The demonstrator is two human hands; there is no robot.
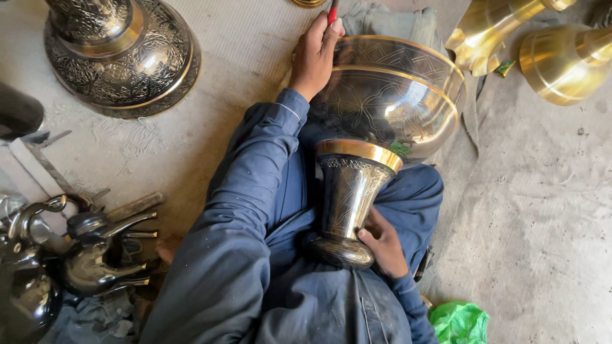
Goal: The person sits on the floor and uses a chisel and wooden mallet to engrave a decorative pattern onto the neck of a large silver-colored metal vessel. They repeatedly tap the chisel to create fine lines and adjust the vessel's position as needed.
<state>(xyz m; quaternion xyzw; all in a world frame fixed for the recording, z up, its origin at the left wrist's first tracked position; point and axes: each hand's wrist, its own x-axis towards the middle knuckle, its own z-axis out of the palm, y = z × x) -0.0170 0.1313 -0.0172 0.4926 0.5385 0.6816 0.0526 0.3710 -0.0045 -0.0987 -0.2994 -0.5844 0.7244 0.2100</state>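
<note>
While the camera looks straight down, here's what sits where:

Vase: big dark engraved metal vase (382, 121) with gold bands lies on its side across the person's lap, wide bowl pointing away, narrow foot toward the body.

Left hand: left hand (317, 54) is up at the rim of the bowl, fingers curled tight around a red-handled tool (333, 11). Only the handle end shows, so can't really tell what kind of tool it is or whether the tip is touching the metal.

Right hand: right hand (384, 245) is wrapped round the base of the vase, fingers partly closed against the round foot, bracing it against the lap.

Clothes: blue sleeves and trousers (255, 242), dusted with tiny specks.

Floor: grey dusty floor (542, 210), with a ribbed mat (248, 38) just beyond the left hand.

Top left: another engraved dark vessel base (121, 54) standing on the floor, well apart from the lap.

Top right: two plain shiny brass pieces (561, 60) lying near each other, not engraved.

Bottom left: a cluster of small dark elephant-shaped figures (95, 255) and a dark kettle-like pot (25, 280).

Bottom right: crumpled green plastic bag (459, 322) just beside the right elbow.
</note>
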